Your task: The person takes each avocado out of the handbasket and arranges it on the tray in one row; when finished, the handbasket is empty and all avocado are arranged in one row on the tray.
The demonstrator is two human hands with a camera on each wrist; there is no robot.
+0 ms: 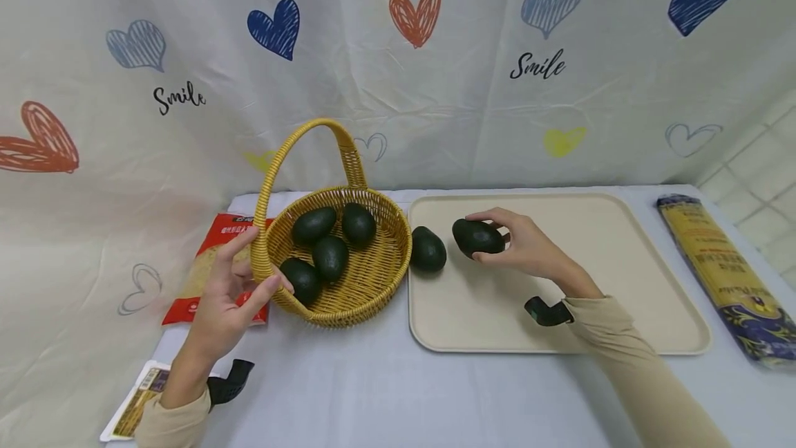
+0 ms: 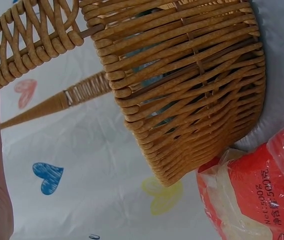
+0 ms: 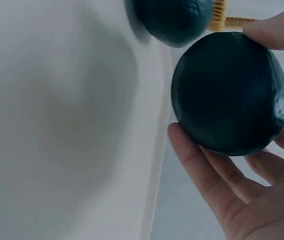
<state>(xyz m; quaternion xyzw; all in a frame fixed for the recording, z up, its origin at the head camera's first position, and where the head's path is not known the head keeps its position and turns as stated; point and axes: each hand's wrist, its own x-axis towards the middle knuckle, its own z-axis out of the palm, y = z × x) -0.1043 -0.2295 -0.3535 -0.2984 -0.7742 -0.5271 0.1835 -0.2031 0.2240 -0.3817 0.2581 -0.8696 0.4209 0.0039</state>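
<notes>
My right hand grips a dark green avocado between thumb and fingers, raised over the beige tray. Seen from the right wrist, this avocado shows its rounded side, with the thumb on top and fingers beneath. A second avocado lies at the tray's left edge. Left of the tray stands a yellow woven basket with several avocados inside. My left hand holds the basket at its left side, thumb and fingers about the foot of the handle; some fingers are hidden behind it.
A red food packet lies behind the left hand, partly under the basket's side in this view. At the lower left is a flat white-edged packet. Right of the tray lies a long yellow and blue pasta packet. A heart-printed cloth hangs behind.
</notes>
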